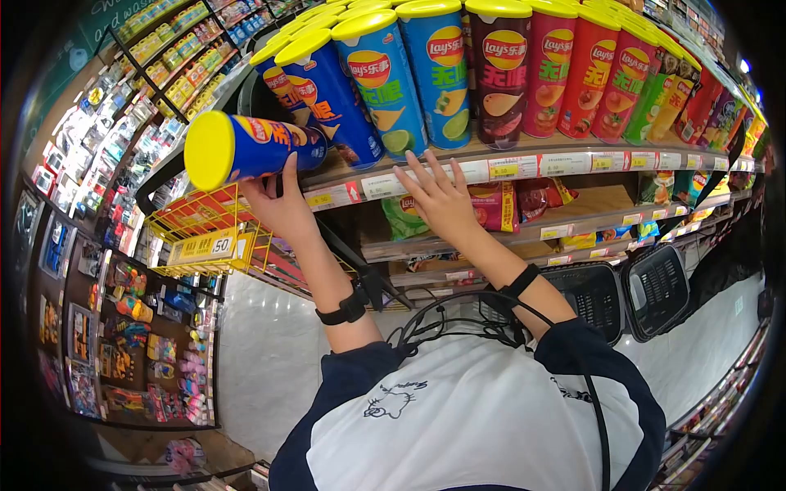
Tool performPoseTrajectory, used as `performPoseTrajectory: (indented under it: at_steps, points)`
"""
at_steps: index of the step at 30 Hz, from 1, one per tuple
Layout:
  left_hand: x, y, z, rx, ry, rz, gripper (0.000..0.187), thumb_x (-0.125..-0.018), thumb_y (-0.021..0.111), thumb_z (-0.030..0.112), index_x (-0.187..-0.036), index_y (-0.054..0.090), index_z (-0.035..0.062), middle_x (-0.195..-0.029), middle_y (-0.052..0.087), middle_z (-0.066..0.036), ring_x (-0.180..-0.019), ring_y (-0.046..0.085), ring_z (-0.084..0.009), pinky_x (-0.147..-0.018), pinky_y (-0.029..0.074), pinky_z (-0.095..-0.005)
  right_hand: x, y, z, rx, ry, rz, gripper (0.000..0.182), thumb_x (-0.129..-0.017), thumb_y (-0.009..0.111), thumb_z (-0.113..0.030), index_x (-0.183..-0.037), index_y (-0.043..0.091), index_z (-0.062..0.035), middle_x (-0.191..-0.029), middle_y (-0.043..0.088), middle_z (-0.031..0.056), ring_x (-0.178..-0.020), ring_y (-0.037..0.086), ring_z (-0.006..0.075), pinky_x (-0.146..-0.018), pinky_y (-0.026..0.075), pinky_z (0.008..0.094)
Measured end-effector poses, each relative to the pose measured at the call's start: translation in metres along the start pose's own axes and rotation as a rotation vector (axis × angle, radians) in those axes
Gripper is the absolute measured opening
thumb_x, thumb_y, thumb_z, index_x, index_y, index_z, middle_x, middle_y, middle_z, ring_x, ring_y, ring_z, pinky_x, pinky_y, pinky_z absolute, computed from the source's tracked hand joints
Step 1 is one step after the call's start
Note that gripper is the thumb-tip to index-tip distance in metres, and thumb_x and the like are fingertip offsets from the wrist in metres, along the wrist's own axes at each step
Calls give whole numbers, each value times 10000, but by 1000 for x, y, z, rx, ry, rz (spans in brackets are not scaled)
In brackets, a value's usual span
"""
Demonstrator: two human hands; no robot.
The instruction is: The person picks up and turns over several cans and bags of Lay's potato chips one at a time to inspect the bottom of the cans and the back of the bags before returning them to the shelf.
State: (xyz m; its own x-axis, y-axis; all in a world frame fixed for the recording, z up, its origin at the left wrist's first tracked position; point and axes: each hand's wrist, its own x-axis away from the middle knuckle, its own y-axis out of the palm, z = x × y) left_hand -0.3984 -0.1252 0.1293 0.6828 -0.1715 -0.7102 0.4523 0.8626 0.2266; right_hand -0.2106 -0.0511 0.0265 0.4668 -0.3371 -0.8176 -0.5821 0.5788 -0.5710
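Item: blue chip can point(246, 149), tilted sideways off the shelf edge point(524, 168), in my left hand point(282, 204) (fingers wrapped round its base). Likely light, stiff, slick; grip mid-barrel. Right hand point(442, 200) spread on the shelf.

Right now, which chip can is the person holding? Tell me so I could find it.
Look at the top shelf lined with upright chip cans. At its left end, the left hand holds a blue can. It is the only one lying sideways, its yellow lid facing you, off the shelf.
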Motion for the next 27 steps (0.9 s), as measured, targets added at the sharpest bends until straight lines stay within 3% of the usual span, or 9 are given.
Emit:
performPoseTrajectory:
  at_steps: [7, 12, 18, 21, 27]
  points:
    - [-6, 19, 4, -62, 13, -119, 673, -756, 680, 106, -1297, 308, -39, -1153, 517, -172, -1002, 538, -218, -875, 419, -314, 1, 0, 0, 6, -2, -15, 666, -677, 637, -195, -1300, 404, -209, -1396, 327, 13, -1274, 310, 206, -1026, 222, 445]
    - [-5, 26, 5, -106, -40, -133, 576, -798, 635, 64, -1280, 335, -32, -1097, 547, -152, -942, 557, -166, -817, 447, -277, 0, -1, -1, -20, 7, -36, 636, -701, 631, -196, -1297, 409, -206, -1400, 320, 18, -1276, 305, 211, -1026, 224, 449]
    - [-7, 30, -13, -300, 108, -109, 571, -816, 619, 108, -1303, 341, -3, -1020, 596, -132, -846, 575, -132, -741, 464, -258, 0, -2, -1, -36, 17, -44, 620, -716, 622, -186, -1297, 409, -201, -1399, 320, 24, -1284, 291, 220, -1023, 229, 456]
    - [-6, 32, -8, -377, 21, -126, 622, -808, 614, 155, -1314, 306, -33, -1116, 550, -236, -957, 586, -301, -837, 429, -338, 0, -1, -1, -63, 22, -34, 619, -717, 621, -177, -1298, 409, -199, -1399, 320, 26, -1284, 291, 223, -1023, 228, 460]
    - [-5, 33, -23, -328, 92, -72, 603, -798, 631, 191, -1290, 358, -29, -1090, 561, -234, -945, 589, -309, -806, 447, -349, 0, -3, -2, -68, 19, -30, 654, -693, 640, -181, -1301, 402, -196, -1404, 311, 31, -1285, 289, 226, -1026, 225, 463]
